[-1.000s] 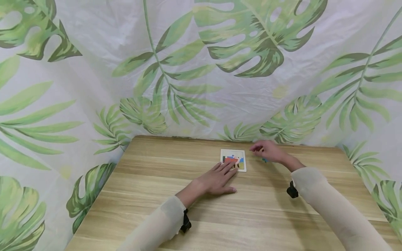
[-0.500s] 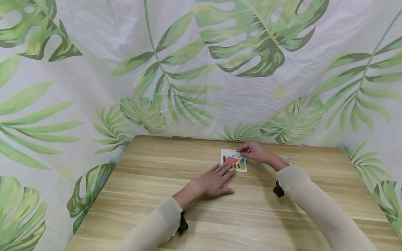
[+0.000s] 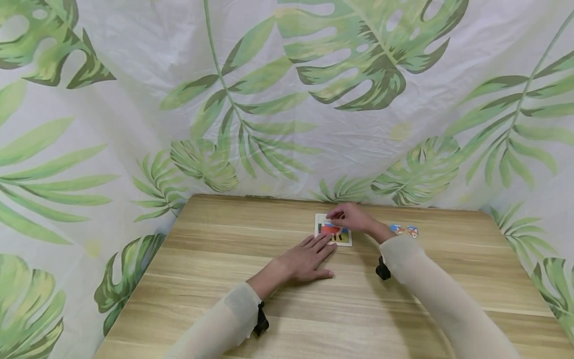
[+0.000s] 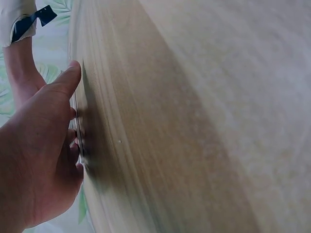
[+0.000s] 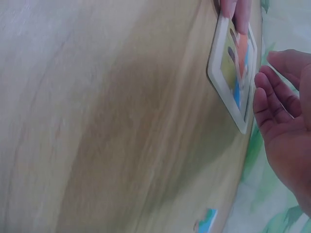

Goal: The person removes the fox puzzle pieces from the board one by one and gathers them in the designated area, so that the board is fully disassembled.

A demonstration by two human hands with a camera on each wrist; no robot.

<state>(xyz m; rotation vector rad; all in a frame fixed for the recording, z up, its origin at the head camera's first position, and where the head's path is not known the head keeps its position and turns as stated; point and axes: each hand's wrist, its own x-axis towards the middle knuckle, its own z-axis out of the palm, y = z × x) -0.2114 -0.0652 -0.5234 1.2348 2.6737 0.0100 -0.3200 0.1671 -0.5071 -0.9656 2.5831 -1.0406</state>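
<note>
A small square picture puzzle board (image 3: 319, 219) with a white frame lies near the far edge of the table. Its picture has red, blue, white and yellow-green parts. My left hand (image 3: 305, 259) lies flat, its outstretched fingertips resting on the board's near side. Over the board's far right part is my right hand (image 3: 353, 218), fingers bent, with thumb and fingertips close together. Whether it pinches a small piece I cannot tell. To its right, fox-faced puzzle pieces (image 3: 405, 231) lie on the wood; part of one piece (image 5: 208, 221) shows low in the right wrist view.
The wooden table (image 3: 215, 249) ends just beyond the board, against a hanging leaf-patterned cloth (image 3: 269, 149). Long light sleeves cover both arms, and a black wrist camera (image 3: 383, 269) is strapped to each.
My right hand has moved left from above the loose pieces to over the board, uncovering the fox-faced pieces. My left hand has stayed on the board, shifting only slightly.
</note>
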